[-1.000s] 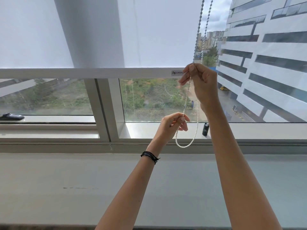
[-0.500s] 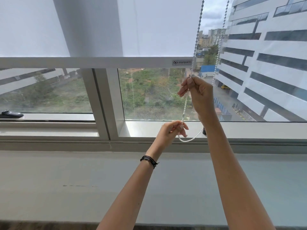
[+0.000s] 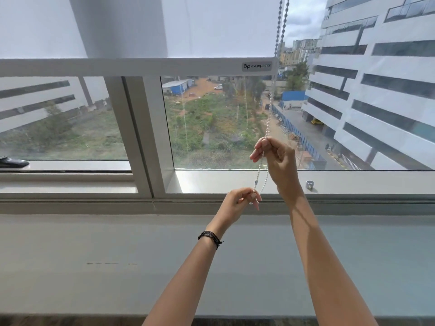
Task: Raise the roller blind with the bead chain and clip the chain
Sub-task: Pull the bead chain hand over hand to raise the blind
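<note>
A white roller blind (image 3: 211,27) covers the top part of the window. Its bottom bar (image 3: 141,66) runs flat across the view and has a small label (image 3: 257,66) near its right end. Under the bar you can see through the glass to grass, a road and a big building (image 3: 381,85).

The bead chain (image 3: 270,102) hangs down at about 1 o'clock from the middle of the view, just right of the label. Two strands come down from the top edge, close side by side. They go down to the hands and end in a small loop.

The right hand (image 3: 279,161) is the higher one, at about 3 o'clock from the middle. Its fingers (image 3: 259,152) are closed together on the chain, and the beads pass through the grip.

The left hand (image 3: 237,203) is lower, at about 5 o'clock from the right hand and close to it. Its fingers (image 3: 255,197) are pinched on the bottom of the loop. A short bit of chain hangs between the two hands, with a small clear piece (image 3: 255,183) on one strand. A dark band (image 3: 210,237) is on the left wrist.

A small shiny clip (image 3: 310,184) sits on the window ledge (image 3: 364,182), at about 3 o'clock from the hands and apart from them. A dark thing (image 3: 13,162) lies far to the left on the ledge. A wide grey sill (image 3: 94,267) lies below the window.
</note>
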Available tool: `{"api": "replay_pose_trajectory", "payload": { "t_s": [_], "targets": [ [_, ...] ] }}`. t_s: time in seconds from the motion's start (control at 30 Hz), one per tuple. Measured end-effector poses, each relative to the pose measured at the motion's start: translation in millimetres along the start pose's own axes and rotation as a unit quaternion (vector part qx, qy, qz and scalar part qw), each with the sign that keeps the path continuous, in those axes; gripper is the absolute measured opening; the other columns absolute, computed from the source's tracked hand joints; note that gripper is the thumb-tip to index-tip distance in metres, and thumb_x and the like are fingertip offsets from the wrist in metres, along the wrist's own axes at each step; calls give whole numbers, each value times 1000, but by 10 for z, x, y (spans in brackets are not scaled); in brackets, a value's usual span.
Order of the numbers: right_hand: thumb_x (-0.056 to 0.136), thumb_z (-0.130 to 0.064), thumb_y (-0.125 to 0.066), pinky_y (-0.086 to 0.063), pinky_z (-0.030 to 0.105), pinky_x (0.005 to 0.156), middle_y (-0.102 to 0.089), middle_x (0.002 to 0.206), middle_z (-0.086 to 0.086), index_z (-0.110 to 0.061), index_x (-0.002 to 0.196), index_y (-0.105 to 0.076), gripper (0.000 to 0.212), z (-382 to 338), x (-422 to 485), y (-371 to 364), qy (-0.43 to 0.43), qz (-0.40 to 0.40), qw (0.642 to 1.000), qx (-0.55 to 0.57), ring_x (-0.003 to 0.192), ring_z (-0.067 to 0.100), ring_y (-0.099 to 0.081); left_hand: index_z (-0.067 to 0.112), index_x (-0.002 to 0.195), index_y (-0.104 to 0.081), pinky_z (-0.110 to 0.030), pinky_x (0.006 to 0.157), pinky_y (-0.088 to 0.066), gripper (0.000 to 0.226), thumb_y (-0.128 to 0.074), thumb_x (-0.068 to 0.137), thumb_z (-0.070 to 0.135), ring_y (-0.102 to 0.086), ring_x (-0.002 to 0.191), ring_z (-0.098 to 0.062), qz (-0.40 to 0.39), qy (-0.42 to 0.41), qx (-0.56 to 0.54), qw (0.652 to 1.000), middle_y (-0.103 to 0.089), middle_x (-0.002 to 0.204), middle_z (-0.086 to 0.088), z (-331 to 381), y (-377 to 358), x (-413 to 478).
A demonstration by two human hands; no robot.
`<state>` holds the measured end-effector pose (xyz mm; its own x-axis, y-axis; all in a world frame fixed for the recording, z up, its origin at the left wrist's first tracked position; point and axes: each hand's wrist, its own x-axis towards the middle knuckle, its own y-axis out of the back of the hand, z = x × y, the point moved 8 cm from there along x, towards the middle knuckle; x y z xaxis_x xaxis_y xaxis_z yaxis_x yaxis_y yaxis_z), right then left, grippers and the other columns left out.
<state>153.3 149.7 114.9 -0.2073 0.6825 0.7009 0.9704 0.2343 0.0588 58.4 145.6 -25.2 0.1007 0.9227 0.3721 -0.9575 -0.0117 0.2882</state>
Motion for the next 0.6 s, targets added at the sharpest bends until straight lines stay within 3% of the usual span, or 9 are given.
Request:
{"api": "replay_pose_trajectory", "payload": {
  "t_s": [0.2, 0.3, 0.43, 0.53, 0.6],
  "targets": [
    [97, -2, -40, -52, 22, 59, -63, 65, 10, 5, 83, -59, 24, 138, -64, 17, -19, 1, 1000, -8, 57, 11, -62, 8, 85, -66, -9, 72, -40, 24, -47, 98, 14, -58, 74, 1, -38, 23, 23, 999, -67, 66, 4, -105, 100, -17],
    [97, -2, -40, -52, 22, 58, -63, 65, 9, 5, 83, -59, 24, 133, -75, 17, -14, -1, 1000, -9, 56, 11, -62, 10, 91, -68, -12, 75, -45, 28, -45, 100, 23, -58, 79, -5, -67, 45, 16, 997, -69, 74, 4, -79, 161, -17],
    [96, -3, -42, -52, 21, 60, -63, 66, 9, 5, 83, -58, 22, 101, -100, -44, -11, -8, 1000, 1, 57, 11, -63, 4, 101, -63, -25, 76, -52, 34, -33, 102, 20, -65, 80, -14, 24, 47, -50, 997, -67, 85, -2, 236, 466, 132],
    [96, -1, -42, -51, 18, 60, -62, 64, 10, 4, 83, -58, 21, 82, -137, -124, -13, -13, 1000, 21, 56, 10, -61, 5, 102, -62, -24, 73, -52, 35, -30, 103, 20, -66, 75, -5, 105, -10, -74, 992, -67, 86, -2, 764, 730, 308],
    [96, 0, -41, -50, 17, 59, -61, 62, 10, 4, 80, -57, 22, 76, -155, -189, -19, -14, 999, 26, 54, 9, -60, 0, 107, -60, -23, 73, -53, 38, -28, 103, 19, -66, 77, -8, 125, -51, -83, 987, -67, 88, -4, 1160, 847, 411]
  ]
}}
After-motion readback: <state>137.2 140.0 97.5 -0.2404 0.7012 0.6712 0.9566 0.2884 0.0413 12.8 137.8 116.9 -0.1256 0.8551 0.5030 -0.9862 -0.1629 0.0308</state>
